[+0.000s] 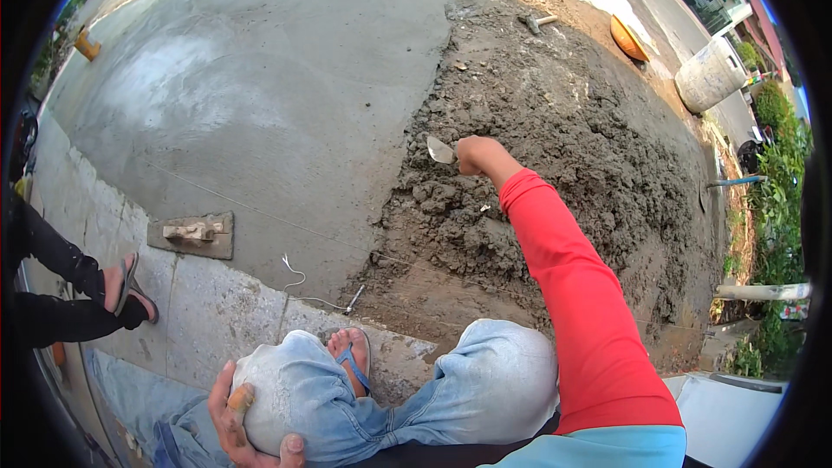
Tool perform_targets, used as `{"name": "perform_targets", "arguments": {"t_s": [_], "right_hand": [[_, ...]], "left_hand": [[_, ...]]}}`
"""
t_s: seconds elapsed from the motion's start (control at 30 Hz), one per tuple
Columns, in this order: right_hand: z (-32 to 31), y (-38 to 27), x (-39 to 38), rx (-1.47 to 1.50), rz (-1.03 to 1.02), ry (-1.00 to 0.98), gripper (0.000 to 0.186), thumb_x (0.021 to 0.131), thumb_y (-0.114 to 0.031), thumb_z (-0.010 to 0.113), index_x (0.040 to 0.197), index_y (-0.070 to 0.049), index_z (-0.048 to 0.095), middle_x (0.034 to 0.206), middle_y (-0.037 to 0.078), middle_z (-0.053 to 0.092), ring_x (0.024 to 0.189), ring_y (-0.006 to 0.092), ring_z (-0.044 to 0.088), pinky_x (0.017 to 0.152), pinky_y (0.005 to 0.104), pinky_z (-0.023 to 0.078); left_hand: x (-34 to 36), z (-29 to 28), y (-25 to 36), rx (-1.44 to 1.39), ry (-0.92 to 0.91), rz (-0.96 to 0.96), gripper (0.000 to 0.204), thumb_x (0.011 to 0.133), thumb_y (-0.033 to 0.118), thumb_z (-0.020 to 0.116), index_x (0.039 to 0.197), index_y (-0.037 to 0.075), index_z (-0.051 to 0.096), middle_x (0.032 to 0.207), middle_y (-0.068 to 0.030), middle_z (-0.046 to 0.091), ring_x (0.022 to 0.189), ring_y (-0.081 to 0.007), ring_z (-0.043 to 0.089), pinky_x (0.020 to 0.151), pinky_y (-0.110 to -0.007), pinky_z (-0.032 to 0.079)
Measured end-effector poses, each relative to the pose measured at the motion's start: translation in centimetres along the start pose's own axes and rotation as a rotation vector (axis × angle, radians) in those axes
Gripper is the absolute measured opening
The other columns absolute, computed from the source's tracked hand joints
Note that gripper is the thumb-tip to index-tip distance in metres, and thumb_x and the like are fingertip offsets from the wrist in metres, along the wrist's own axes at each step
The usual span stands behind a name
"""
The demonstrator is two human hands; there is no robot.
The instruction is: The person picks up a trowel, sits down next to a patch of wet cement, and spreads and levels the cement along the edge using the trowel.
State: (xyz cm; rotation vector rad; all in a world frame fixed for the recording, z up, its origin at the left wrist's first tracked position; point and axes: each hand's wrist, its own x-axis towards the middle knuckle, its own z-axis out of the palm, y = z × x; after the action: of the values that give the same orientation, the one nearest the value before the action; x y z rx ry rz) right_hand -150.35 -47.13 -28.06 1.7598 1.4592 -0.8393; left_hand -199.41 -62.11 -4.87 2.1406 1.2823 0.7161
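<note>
My right hand point(478, 156), at the end of a red sleeve, is closed around the handle of a small trowel point(440, 150). The trowel's pale metal blade points left, over the border between smooth wet concrete point(312, 78) and rough, lumpy concrete point(555, 147). Most of the handle is hidden in my fist. My left hand point(236, 425) rests on my left knee, fingers spread and holding nothing. A flat float point(191, 236) with a block handle lies at the near left edge of the smooth part.
A thin string point(286, 224) crosses the concrete. Near my foot lies a metal rod point(354, 298) with white cord. A hammer point(539, 23), an orange basin point(628, 39) and a white drum point(711, 75) stand or lie at the far right. Another person's sandalled feet point(117, 286) are at left.
</note>
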Motion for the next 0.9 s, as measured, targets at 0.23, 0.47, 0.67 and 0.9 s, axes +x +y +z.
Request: {"name": "perform_targets", "arguments": {"t_s": [0.23,0.47,0.67,0.9], "right_hand": [[10.9,-7.5,-6.1,0.249,-0.117,0.415,0.019,0.075,0.0,0.061,0.085,0.012,0.072,0.09,0.028,0.074,0.086,0.0373,0.075,0.07,0.0457,0.061],[6.5,8.0,-7.2,0.533,0.263,-0.032,0.02,0.072,0.0,0.063,0.085,0.012,0.071,0.09,0.029,0.073,0.083,0.0384,0.075,0.068,0.045,0.061],[14.6,-2.4,-5.1,0.582,0.184,0.103,0.023,0.06,-0.001,0.063,0.077,0.013,0.07,0.085,0.036,0.068,0.089,0.0453,0.072,0.073,0.0467,0.06],[8.0,3.7,-10.8,0.429,0.061,0.03,0.019,0.07,-0.004,0.06,0.079,0.008,0.073,0.077,0.029,0.071,0.075,0.0365,0.075,0.065,0.0447,0.058]], "left_hand": [[0.5,-0.6,0.2,0.087,-0.036,0.031,0.069,0.083,0.034,0.07,0.137,-0.005,0.055,0.14,-0.0331,0.053,0.127,-0.0477,0.053,0.11,-0.053,0.04],[1.3,0.0,-0.6,0.05,-0.06,0.068,0.07,0.081,0.034,0.07,0.137,-0.006,0.055,0.139,-0.0345,0.053,0.126,-0.0477,0.054,0.109,-0.053,0.041],[1.1,1.2,-0.7,0.011,0.027,-0.047,0.073,0.087,0.051,0.061,0.136,-0.002,0.052,0.143,-0.0321,0.047,0.128,-0.0438,0.051,0.11,-0.056,0.037],[0.4,1.3,-0.9,-0.021,-0.044,-0.043,0.073,0.088,0.052,0.06,0.137,-0.001,0.05,0.146,-0.0325,0.044,0.129,-0.0447,0.051,0.109,-0.056,0.038]]}}
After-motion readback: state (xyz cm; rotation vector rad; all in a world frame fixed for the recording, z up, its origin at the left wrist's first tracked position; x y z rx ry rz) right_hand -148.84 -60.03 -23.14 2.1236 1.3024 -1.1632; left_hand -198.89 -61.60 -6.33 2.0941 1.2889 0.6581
